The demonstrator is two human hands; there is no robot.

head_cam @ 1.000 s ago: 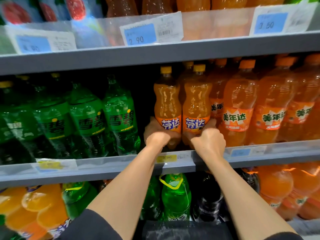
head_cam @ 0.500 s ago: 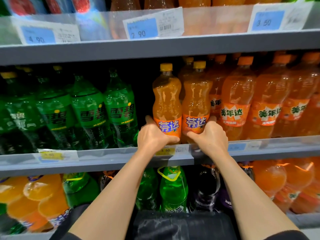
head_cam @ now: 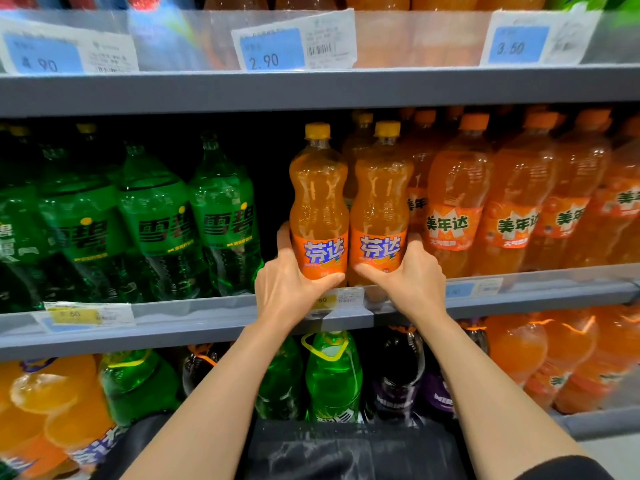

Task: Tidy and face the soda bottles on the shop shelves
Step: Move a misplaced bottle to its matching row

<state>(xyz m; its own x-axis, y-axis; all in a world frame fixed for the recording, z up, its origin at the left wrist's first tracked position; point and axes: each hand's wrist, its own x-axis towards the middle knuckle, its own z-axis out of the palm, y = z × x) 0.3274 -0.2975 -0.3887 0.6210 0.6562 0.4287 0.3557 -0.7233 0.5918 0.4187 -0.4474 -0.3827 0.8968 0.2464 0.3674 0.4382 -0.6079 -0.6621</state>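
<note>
L hand (head_cam: 289, 289) grips left orange bottle (head_cam: 319, 202), R hand (head_cam: 414, 284) grips right orange bottle (head_cam: 380, 206), both upright, touching side by side at front of middle shelf (head_cam: 194, 323), btwn green bottles (head_cam: 221, 216) & other orange ones.

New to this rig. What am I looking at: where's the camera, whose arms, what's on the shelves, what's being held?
There is no machine here. The one picture comes from a wide-angle camera worn on a person's head, looking forward and down, so the two bare arms reaching in from the bottom are the wearer's own.

The left hand grips the left orange soda bottle low, around its label. The right hand grips the right orange soda bottle the same way. Both bottles stand upright, side by side, labels facing out, at the front of the middle shelf.

Left of them, past a dark gap, stand green soda bottles; on the right, larger orange bottles. The upper shelf edge carries price tags. More bottles fill the shelf below.
</note>
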